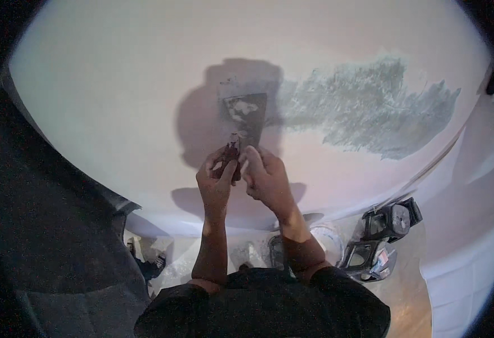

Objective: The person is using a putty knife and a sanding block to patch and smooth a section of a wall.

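Both of my hands are raised in front of a pale wall (123, 96), close together. My right hand (264, 174) is closed round the narrow end of a wide putty knife (252, 121), whose grey blade points up and bears a smear of whitish filler. Just beside it, my left hand (216, 172) grips a small dark-reddish tool (231, 160) with a light, filler-spotted tip; its exact kind is hard to make out. Right of the blade, a rough grey patch of filler (365, 101) spreads over the wall. My shadow falls behind the hands.
Below on the right stand black plastic step stools (390, 222), one with small items on it. A whitish bucket (328, 242) is partly hidden by my right arm. Dark sheeting (61, 225) covers the left side; pale sheeting (461, 253) hangs at the right.
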`<state>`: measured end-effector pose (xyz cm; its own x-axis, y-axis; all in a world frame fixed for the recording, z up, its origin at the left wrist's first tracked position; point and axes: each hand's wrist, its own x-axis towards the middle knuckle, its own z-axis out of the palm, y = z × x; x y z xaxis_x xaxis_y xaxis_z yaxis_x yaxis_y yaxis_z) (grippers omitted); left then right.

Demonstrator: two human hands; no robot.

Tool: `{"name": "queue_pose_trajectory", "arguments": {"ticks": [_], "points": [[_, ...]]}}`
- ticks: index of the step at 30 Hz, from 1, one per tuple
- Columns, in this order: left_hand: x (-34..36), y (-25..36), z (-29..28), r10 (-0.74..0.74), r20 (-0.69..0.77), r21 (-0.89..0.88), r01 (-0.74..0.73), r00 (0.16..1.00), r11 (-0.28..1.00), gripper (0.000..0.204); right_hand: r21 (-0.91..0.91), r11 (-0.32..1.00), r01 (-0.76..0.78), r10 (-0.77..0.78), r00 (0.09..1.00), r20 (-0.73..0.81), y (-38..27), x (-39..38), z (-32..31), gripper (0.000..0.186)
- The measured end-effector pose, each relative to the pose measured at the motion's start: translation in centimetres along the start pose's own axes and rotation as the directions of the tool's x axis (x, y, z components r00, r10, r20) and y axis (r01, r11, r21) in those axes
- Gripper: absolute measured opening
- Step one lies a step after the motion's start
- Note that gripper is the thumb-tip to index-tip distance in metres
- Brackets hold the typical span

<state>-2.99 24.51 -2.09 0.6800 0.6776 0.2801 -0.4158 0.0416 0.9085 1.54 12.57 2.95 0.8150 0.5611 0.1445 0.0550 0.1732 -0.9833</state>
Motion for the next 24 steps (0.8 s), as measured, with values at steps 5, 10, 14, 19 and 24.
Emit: {"name": "queue_pose_trajectory", "arguments": {"ticks": [5, 10, 14, 19, 24], "points": [[0.6, 0.4, -1.3, 0.087, -0.097, 0.034, -0.084, 0.991, 0.996, 0.029, 0.01, 0.993, -0.118, 0.118, 0.993, -0.02, -0.3, 0.6, 0.6, 0.032], [0.4, 0.8, -2.3, 0.073, -0.134, 0.029, -0.07, 0.988, 0.997, 0.03, -0.022, 0.996, -0.086, 0.085, 0.995, -0.047, -0.1, 1.4, 1.8, 0.033], [0.6, 0.6, -2.6, 0.05, -0.144, 0.014, -0.048, 0.988, 0.999, 0.031, 0.063, 0.997, -0.035, 0.035, 0.999, 0.009, -0.6, 1.2, 1.9, 0.033], [0.7, 0.3, -2.6, 0.126, -0.114, 0.006, -0.126, 0.985, 0.992, 0.03, 0.097, 0.989, -0.112, 0.114, 0.993, -0.016, -2.3, 0.8, 2.0, 0.032], [0.6, 0.4, -2.8, 0.023, -0.095, -0.06, -0.029, 0.995, 0.998, 0.032, 0.108, 0.992, -0.065, 0.064, 0.998, 0.007, -3.1, 0.8, 2.4, 0.031]]}}
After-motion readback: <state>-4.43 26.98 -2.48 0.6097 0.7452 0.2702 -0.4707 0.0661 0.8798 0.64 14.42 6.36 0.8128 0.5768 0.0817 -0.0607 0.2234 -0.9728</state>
